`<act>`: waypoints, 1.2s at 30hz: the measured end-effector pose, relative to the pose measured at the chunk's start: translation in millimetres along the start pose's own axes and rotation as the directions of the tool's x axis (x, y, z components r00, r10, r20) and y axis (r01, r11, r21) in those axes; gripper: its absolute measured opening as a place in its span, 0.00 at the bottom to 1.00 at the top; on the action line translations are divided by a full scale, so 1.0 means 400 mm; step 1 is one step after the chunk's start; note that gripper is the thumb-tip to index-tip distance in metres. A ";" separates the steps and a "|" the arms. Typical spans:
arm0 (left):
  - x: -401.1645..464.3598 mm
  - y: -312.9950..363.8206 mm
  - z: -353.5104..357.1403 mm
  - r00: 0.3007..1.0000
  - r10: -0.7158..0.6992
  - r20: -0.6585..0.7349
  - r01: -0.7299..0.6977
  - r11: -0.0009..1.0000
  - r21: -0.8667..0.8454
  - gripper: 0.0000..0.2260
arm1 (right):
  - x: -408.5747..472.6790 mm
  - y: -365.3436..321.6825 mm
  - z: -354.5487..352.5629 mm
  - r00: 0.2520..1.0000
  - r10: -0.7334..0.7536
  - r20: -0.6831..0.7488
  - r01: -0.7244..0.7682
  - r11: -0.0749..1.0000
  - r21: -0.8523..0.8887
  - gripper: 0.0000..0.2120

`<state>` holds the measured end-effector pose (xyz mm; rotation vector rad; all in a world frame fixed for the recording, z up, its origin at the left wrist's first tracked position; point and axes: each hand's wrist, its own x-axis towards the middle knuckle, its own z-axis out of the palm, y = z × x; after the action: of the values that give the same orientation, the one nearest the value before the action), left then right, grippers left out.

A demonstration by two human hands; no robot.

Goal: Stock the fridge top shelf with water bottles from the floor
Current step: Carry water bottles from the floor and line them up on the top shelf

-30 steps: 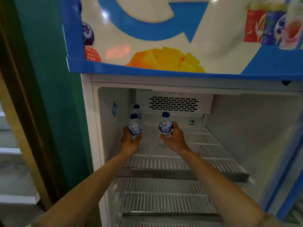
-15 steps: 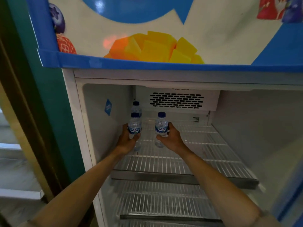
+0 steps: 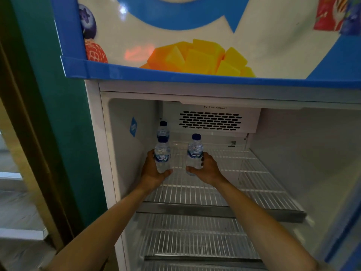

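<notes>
Fingers (image 3: 151, 163) of my left hand (image 3: 152, 174) wrap one water bottle (image 3: 162, 158); my right hand (image 3: 207, 171) grips a second bottle (image 3: 195, 153). Both stand upright on the top shelf (image 3: 254, 173), a third bottle (image 3: 163, 130) behind the left one.

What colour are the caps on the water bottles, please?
Dark blue caps, clearest in the head view.

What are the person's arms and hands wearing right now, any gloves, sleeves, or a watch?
Nothing shows on them: the left hand and right hand are ungloved, with no rings, watch or band visible. Both forearms are uncovered to the frame's bottom edge; only a blurred bit of pale fabric shows at the lower right corner.
</notes>
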<state>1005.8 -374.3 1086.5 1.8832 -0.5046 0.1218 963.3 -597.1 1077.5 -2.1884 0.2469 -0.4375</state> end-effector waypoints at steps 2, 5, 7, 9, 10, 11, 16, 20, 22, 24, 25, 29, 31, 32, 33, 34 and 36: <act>-0.005 0.001 0.001 1.000 -0.008 -0.017 0.009 0.999 0.046 0.38 | -0.003 0.012 0.008 1.000 0.020 0.003 -0.020 1.000 0.000 0.45; -0.014 -0.011 -0.001 0.999 -0.030 -0.046 0.035 0.992 0.119 0.32 | 0.003 0.022 0.018 1.000 0.015 -0.008 -0.015 1.000 -0.004 0.42; -0.020 -0.022 0.000 0.998 -0.051 -0.047 0.057 0.989 0.136 0.30 | 0.005 0.019 0.021 1.000 0.002 -0.030 -0.002 1.000 -0.002 0.35; -0.022 -0.031 0.002 0.993 -0.105 -0.061 0.114 0.977 0.182 0.28 | 0.011 0.019 0.022 0.998 -0.013 -0.064 0.013 1.000 -0.001 0.28; -0.021 -0.035 0.000 0.990 -0.126 -0.062 0.137 0.965 0.226 0.28 | 0.013 0.019 0.023 0.997 -0.021 -0.079 0.021 1.000 -0.001 0.25; -0.018 -0.041 -0.002 0.990 -0.132 -0.055 0.143 0.952 0.271 0.28 | 0.017 0.018 0.025 0.995 -0.029 -0.092 0.029 1.000 -0.001 0.24; -0.023 -0.051 -0.019 0.984 -0.166 0.058 0.115 0.857 0.502 0.34 | 0.080 -0.018 0.044 0.985 -0.058 -0.161 0.061 0.998 0.018 0.26; -0.037 -0.039 -0.027 0.981 -0.164 0.108 0.077 0.826 0.558 0.32 | 0.171 -0.061 0.061 0.989 -0.071 -0.133 0.075 0.997 0.022 0.27; -0.044 -0.029 -0.029 0.979 -0.161 0.122 0.066 0.826 0.560 0.31 | 0.216 -0.068 0.075 0.992 -0.077 -0.105 0.075 0.997 -0.016 0.27; -0.046 -0.031 -0.029 0.981 -0.145 0.132 0.046 0.824 0.565 0.30 | 0.253 -0.063 0.093 0.994 -0.066 -0.087 0.063 0.997 -0.038 0.31; -0.046 -0.035 -0.028 0.982 -0.139 0.130 0.042 0.823 0.566 0.29 | 0.267 -0.055 0.102 0.995 -0.053 -0.080 0.050 0.998 -0.044 0.33; -0.048 -0.043 -0.025 0.985 -0.120 0.122 0.028 0.815 0.579 0.27 | 0.292 -0.026 0.124 0.998 -0.018 -0.056 0.016 0.999 -0.042 0.33; -0.048 -0.042 -0.023 0.986 -0.119 0.117 0.028 0.808 0.589 0.28 | 0.296 -0.013 0.132 0.998 0.002 -0.056 -0.004 0.999 -0.034 0.31; -0.047 -0.042 -0.022 0.987 -0.120 0.110 0.033 0.807 0.590 0.28 | 0.300 -0.007 0.136 0.998 0.018 -0.060 -0.019 0.999 -0.026 0.30; -0.046 -0.042 -0.022 0.987 -0.122 0.103 0.039 0.807 0.590 0.27 | 0.301 -0.005 0.139 0.997 0.032 -0.065 -0.033 0.999 -0.020 0.30; -0.045 -0.041 -0.021 0.988 -0.119 0.098 0.039 0.807 0.589 0.26 | 0.304 -0.003 0.142 0.997 0.042 -0.071 -0.043 0.999 -0.017 0.30; -0.048 -0.035 -0.022 0.988 -0.121 0.098 0.038 0.798 0.602 0.26 | 0.311 0.000 0.147 0.996 0.050 -0.068 -0.052 0.998 -0.028 0.30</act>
<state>995.6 -356.7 1071.3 2.5504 -0.5115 0.1084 1100.7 -594.9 1072.1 -2.1935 0.3471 -0.4824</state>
